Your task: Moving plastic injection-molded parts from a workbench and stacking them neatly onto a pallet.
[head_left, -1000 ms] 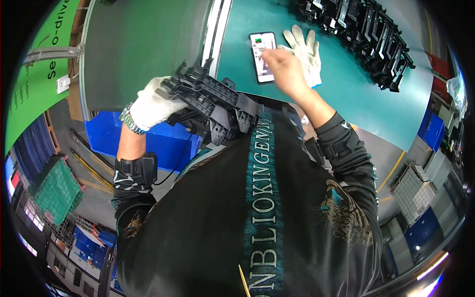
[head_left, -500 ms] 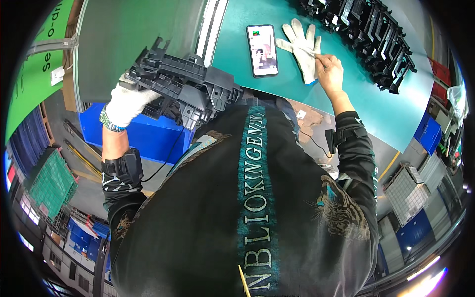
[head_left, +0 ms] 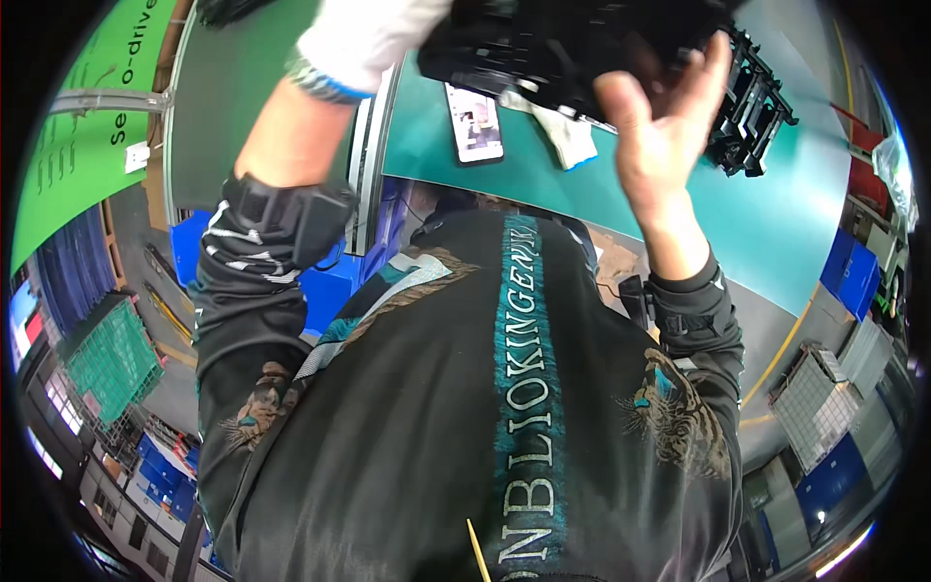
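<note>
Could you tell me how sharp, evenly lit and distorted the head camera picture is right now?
Head view: strong fisheye bending, with the green table's edge curving and black corners round the image circle; the right hand and black plastic part near the lens look slightly soft; the phone screen is legible but small; lighting is even, with bright glare at the lower right rim.
</note>
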Available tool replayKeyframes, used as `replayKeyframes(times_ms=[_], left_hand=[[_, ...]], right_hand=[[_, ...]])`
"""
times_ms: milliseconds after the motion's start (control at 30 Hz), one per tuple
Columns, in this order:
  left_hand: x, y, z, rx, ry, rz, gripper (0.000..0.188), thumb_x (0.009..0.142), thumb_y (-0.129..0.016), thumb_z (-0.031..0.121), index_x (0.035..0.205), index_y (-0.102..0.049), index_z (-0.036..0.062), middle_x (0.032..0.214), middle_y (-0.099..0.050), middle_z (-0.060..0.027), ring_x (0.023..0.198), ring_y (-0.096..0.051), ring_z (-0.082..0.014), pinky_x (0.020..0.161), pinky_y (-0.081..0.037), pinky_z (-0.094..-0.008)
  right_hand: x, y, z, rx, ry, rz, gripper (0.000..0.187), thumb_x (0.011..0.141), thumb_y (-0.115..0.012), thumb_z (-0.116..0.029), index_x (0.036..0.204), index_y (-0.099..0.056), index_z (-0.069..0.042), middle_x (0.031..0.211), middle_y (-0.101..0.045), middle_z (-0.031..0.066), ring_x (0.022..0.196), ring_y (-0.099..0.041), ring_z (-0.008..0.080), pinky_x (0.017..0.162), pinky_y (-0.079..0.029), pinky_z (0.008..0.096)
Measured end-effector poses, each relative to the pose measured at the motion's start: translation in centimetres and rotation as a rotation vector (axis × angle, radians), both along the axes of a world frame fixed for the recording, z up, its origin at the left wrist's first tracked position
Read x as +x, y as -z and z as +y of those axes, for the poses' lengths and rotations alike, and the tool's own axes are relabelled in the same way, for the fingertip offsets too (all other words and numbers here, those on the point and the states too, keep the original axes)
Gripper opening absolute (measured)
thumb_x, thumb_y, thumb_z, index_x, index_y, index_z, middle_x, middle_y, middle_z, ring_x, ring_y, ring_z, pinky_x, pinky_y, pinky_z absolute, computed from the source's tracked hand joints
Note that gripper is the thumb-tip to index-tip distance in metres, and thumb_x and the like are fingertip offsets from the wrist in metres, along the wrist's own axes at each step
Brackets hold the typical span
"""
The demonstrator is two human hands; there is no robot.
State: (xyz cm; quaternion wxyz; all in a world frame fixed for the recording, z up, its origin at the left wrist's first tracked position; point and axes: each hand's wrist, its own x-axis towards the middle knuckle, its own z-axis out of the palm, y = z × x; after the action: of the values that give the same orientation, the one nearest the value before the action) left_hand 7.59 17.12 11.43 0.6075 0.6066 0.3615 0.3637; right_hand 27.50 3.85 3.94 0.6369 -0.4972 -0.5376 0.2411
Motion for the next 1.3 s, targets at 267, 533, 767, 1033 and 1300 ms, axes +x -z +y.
replayKeyframes(times_ms=[267, 533, 767, 1033, 1300], left_hand=[[3.2, 2.2, -5.9, -0.168, 0.373, -0.153, 0.052, 0.086, -0.073, 0.027, 0.127, -0.055, 0.0006, 0.117, -0.061, -0.0158, 0.112, -0.057, -0.0248, 0.096, -0.047, -0.0369], [-6.0, 3.8, -15.5, -0.771, 0.649, -0.345, 0.094, 0.087, -0.078, 0.034, 0.157, -0.024, -0.0002, 0.157, -0.039, -0.0154, 0.142, -0.040, -0.0234, 0.116, -0.034, -0.0363], [-26.1, 7.9, -19.1, -0.764, 0.591, 0.685, 0.054, 0.088, -0.070, 0.041, 0.128, -0.067, 0.0056, 0.132, -0.065, -0.0132, 0.125, -0.059, -0.0243, 0.107, -0.045, -0.0369], [-51.5, 22.0, -49.3, -1.231, 0.642, 1.170, 0.032, 0.090, -0.065, 0.029, 0.116, -0.068, 0.0118, 0.100, -0.074, -0.0091, 0.104, -0.067, -0.0251, 0.086, -0.054, -0.0399], [-13.2, 18.4, -21.2, -0.001, 0.240, 0.670, 0.037, 0.097, -0.056, 0.031, 0.124, -0.066, 0.0073, 0.119, -0.069, -0.0169, 0.107, -0.067, -0.0338, 0.097, -0.052, -0.0404]], right_hand=[[5.9, 0.2, -5.1, -0.228, 0.266, 0.537, 0.049, 0.105, -0.047, -0.016, 0.149, -0.036, 0.002, 0.139, -0.054, 0.0162, 0.125, -0.057, 0.0294, 0.108, -0.046, 0.0411], [2.4, 6.4, -15.9, -0.547, -0.238, 0.892, 0.063, 0.100, -0.057, -0.024, 0.153, -0.030, -0.002, 0.142, -0.053, 0.0160, 0.126, -0.058, 0.0286, 0.108, -0.047, 0.0401], [2.6, 5.0, -12.9, -0.610, -0.297, 0.858, 0.067, 0.093, -0.070, -0.029, 0.147, -0.042, -0.001, 0.131, -0.061, 0.0126, 0.115, -0.062, 0.0257, 0.101, -0.050, 0.0396], [10.2, 1.0, -13.3, -0.415, -0.207, 0.890, 0.066, 0.095, -0.062, -0.031, 0.151, -0.039, -0.004, 0.140, -0.054, 0.0213, 0.118, -0.061, 0.0360, 0.096, -0.052, 0.0477], [21.0, 7.9, -17.3, -0.376, 0.032, 1.133, 0.059, 0.082, -0.073, -0.027, 0.132, -0.056, 0.000, 0.122, -0.065, 0.0182, 0.108, -0.064, 0.0314, 0.090, -0.054, 0.0451]])
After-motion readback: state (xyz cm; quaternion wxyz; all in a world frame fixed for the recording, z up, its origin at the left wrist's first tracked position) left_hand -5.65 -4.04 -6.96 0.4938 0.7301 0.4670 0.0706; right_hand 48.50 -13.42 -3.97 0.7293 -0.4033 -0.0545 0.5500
